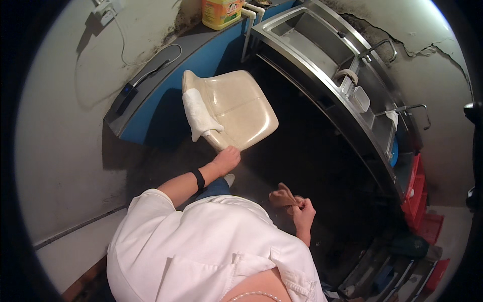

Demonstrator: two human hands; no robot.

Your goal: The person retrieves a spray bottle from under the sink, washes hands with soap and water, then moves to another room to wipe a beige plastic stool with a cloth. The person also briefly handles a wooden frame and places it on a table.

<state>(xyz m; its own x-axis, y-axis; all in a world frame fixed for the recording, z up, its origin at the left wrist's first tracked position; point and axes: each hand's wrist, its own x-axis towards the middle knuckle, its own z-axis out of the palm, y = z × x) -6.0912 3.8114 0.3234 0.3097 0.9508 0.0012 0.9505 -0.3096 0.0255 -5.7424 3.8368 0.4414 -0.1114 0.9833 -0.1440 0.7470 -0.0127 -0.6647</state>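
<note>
A cream chair (241, 102) with a smooth, shiny padded seat stands in front of me. My left hand (227, 160), with a black band on the wrist, has its fingers curled at the near edge of the seat. Over the low backrest on the left hangs a white towel (198, 113). Lower on the right, my right hand (305, 215) pinches a crumpled brown cloth (282, 197), which dangles over the dark floor, apart from the chair.
A stainless steel sink unit (302, 62) runs along the right, with a clear plastic container (359, 99) and a rag (346, 75). Red crates (414, 200) stand beyond it. On the left, a grey-topped ledge (166, 68) carries a cable, a small dark device (128, 90) and a yellow jug (221, 15).
</note>
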